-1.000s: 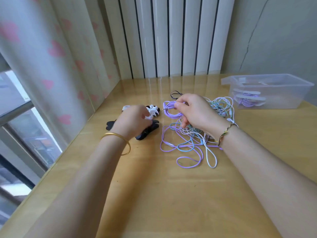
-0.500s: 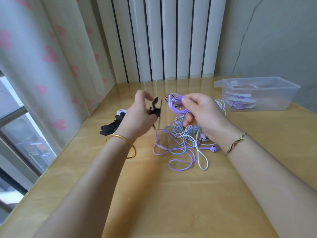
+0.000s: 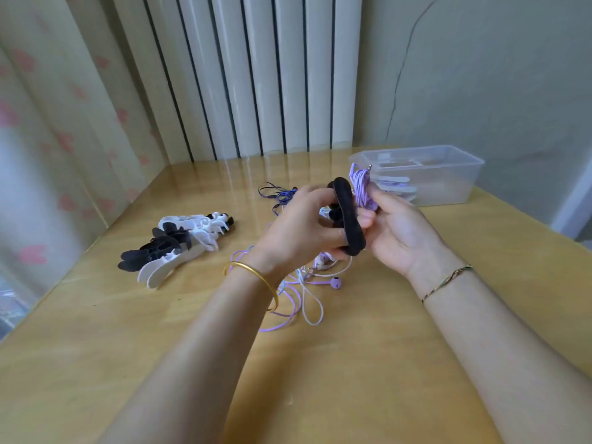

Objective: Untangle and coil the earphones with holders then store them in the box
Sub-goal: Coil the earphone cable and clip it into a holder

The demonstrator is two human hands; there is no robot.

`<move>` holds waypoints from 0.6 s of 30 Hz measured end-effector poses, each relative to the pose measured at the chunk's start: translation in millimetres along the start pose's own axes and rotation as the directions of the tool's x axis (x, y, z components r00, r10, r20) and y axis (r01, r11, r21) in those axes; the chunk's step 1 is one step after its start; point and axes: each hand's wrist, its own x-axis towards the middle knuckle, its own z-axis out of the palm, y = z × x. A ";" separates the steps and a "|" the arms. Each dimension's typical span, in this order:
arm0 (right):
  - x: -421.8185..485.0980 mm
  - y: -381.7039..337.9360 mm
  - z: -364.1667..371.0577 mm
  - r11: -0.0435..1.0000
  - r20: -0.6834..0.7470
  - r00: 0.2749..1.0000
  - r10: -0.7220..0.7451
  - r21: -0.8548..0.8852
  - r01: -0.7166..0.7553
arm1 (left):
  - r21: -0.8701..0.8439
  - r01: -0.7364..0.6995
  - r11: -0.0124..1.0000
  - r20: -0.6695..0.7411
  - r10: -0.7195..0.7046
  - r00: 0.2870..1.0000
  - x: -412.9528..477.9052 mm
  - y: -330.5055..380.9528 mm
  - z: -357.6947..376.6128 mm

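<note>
Black and matte, a long holder with rounded ends sits upright in the left hand, whose fingers curl round its edge. Just beside it, the right hand pinches a tight coil of purple cord with a small metal plug at the top; the blur hides whether coil and holder touch. Below the hands, loose purple, white and pale blue earphones lie tangled on the glossy wooden bench. Flat black and white spare holders are heaped to the left. A clear plastic box, far right, holds wrapped sets.
</note>
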 end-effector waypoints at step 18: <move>0.5 4.5 2.7 0.984 -0.167 0.970 -0.176 -0.022 0.174 | 0.601 -0.005 0.799 -0.289 0.223 0.931 18.1 -28.3 -4.3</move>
